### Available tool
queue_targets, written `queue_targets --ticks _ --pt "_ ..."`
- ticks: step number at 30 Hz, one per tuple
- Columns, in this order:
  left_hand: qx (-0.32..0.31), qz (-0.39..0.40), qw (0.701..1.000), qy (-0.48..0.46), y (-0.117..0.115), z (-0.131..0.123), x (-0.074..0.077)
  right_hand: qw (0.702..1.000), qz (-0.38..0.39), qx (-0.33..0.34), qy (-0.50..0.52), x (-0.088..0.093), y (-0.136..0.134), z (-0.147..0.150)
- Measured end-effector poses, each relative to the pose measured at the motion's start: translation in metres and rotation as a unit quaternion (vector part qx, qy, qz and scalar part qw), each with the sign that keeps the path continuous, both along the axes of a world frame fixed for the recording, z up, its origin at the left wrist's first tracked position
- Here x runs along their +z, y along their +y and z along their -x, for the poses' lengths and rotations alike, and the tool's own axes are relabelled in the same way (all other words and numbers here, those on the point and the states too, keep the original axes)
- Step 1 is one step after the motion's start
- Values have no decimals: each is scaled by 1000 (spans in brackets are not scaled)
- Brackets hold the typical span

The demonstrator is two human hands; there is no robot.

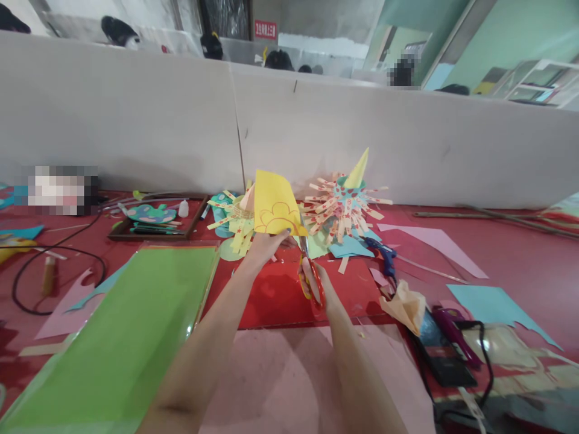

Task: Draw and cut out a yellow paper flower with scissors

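My left hand (265,244) pinches the lower edge of a yellow paper sheet (274,205) with a flower outline drawn on it, holding it upright above the table. My right hand (316,283) grips red-handled scissors (311,278), fingers through the loops. The blades point up and meet the sheet's lower right corner. Both forearms reach in from the bottom of the view. Under the hands lies a red sheet (280,298), with a pink sheet (280,374) nearer to me.
A stack of green paper (122,337) lies at left. Two paper-strip sunburst crafts (344,208) sit by the white partition (181,120). A blue glue gun (384,256), crumpled tan paper (404,304), a purple tool (452,334), a tray (154,223) and black cable (27,265) surround them.
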State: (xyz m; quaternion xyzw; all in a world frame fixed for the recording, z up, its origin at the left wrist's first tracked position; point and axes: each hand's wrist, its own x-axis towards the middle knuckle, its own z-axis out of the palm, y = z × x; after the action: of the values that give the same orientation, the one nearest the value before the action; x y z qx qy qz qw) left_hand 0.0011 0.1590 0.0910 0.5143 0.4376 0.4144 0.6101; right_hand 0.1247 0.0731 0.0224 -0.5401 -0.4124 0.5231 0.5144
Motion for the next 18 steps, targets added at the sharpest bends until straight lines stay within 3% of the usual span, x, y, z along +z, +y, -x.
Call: queue_targets --ticks 6,10,18 --pt "-5 21 1000 -6 -8 -7 6 1000 -23 -3 -19 1 0 -1" --pt "-14 29 999 5 -13 -17 1 999 -25 -21 -5 -5 2 -3" --pt "-8 -110 994 -23 -25 -34 -23 999 -17 -50 6 -10 4 -5"
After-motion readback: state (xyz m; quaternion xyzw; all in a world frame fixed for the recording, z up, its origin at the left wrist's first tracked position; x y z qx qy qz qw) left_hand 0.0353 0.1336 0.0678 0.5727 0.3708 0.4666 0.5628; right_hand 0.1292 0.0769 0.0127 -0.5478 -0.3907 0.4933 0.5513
